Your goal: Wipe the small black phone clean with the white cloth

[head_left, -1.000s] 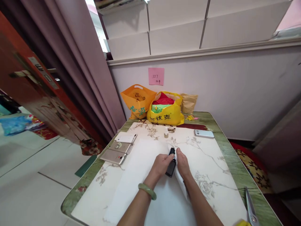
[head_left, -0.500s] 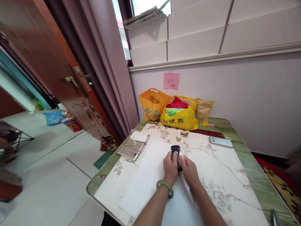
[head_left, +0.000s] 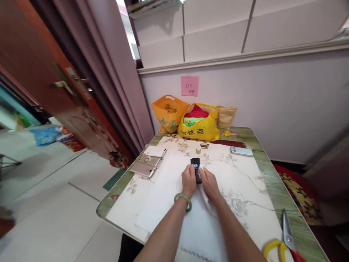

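A small black handset [head_left: 196,161] with a round blue-white spot is held upright near the middle of the table. My left hand [head_left: 189,179], with a green bangle [head_left: 183,196] on its wrist, grips its left side. On the other side, my right hand [head_left: 208,182] has its fingers closed round the handset's lower right part. A white cloth [head_left: 204,200] hangs below my right hand; whether the fingers pinch it too is hard to tell. The fingertips behind the handset are hidden.
Several phones [head_left: 142,168] lie at the left, another phone [head_left: 241,151] at the right. An orange bag [head_left: 169,115], a yellow bag [head_left: 200,131] and a brown paper bag [head_left: 226,117] stand at the back. Scissors [head_left: 288,238] lie at the lower right edge.
The view has shifted, so the table sits further left and up and the scissors show more fully. My left thumb has moved off the handset's middle, where the blue-white spot now shows.
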`<state>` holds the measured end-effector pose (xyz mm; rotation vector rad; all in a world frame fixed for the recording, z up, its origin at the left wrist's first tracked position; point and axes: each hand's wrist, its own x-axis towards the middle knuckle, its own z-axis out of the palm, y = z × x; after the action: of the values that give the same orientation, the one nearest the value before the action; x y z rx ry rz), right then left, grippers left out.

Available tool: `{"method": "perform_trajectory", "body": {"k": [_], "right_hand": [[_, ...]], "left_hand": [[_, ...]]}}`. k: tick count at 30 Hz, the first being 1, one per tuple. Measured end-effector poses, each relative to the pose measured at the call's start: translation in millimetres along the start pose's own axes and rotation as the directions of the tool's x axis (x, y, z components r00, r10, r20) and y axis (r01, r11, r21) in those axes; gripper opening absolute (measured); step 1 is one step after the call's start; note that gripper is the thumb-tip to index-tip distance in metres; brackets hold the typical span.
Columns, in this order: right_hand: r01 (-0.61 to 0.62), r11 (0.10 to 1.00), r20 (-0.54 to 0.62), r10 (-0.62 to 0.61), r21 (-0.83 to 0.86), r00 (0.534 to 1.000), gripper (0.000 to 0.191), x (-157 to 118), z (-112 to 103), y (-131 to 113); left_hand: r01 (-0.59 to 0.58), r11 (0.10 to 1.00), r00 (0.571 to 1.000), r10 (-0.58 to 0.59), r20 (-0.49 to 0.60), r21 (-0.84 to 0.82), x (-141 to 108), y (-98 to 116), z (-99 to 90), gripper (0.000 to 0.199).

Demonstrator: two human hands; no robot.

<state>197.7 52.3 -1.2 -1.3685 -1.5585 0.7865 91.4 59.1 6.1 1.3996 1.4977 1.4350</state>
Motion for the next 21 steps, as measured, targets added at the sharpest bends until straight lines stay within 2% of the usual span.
{"method": "perform_trajectory", "body": {"k": [6,9,16,17,19,21], "right_hand": [[-0.019,0.998,-0.013,0.019,0.059,1.0,0.045,1,5,-4],[-0.01,0.999,0.022,0.01,0.035,1.0,0.044,0,6,-5],[-0.006,1.0,0.027,0.006,0.008,1.0,0.04,1,6,-2],[-0.008,0.999,0.02,0.008,0.032,1.0,0.041,1,6,-2],[-0.02,0.995,-0.001,0.02,0.101,1.0,0.041,1,5,0],[-0.052,0.981,-0.038,0.06,0.184,0.997,0.042,2,4,0]], "left_hand": [[0.053,0.996,0.998,-0.056,-0.032,-0.073,3,0,-7.0,0.036],[0.088,0.99,0.995,-0.093,-0.044,-0.114,4,-3,-8.6,0.035],[0.184,0.975,0.97,-0.201,-0.137,-0.127,23,-2,7.9,0.036],[0.181,0.975,0.975,-0.196,-0.11,-0.126,26,0,8.3,0.036],[0.145,0.982,0.989,-0.141,0.042,-0.119,25,5,4.9,0.035],[0.089,0.993,0.981,-0.075,0.178,-0.072,18,11,-2.5,0.034]]}}
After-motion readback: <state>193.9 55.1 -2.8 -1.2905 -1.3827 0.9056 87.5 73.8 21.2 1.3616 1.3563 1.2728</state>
